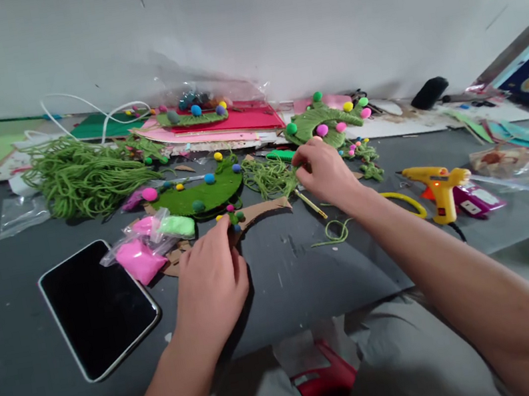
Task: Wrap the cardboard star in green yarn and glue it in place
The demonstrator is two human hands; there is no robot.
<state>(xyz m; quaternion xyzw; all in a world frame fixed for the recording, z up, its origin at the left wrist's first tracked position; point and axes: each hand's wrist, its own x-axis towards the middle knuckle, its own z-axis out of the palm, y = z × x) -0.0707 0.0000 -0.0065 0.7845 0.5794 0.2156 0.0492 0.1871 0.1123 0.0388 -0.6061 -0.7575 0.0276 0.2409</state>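
Note:
My left hand (212, 281) is closed, with its fingertips at a small green yarn piece (233, 218) dotted with tiny coloured pom-poms. Beside it a curved strip of brown cardboard (266, 208) lies on the table. My right hand (323, 168) is pinched beside a loose heap of green yarn (269, 178); a bit of green shows at its fingers, but what they grip is hidden. Just behind it sits a green yarn-wrapped crescent (317, 123) with pom-poms. Between the hands, farther back, lies a green crescent (208, 194) with larger pom-poms.
A tablet (103, 306) lies at left, with bags of pink clay (140, 260) overlapping its corner. Behind it is a big bundle of green yarn (88, 173). A yellow glue gun (440, 189) with a lit orange light stands at right. A yellow-handled tool (311, 204) lies mid-table.

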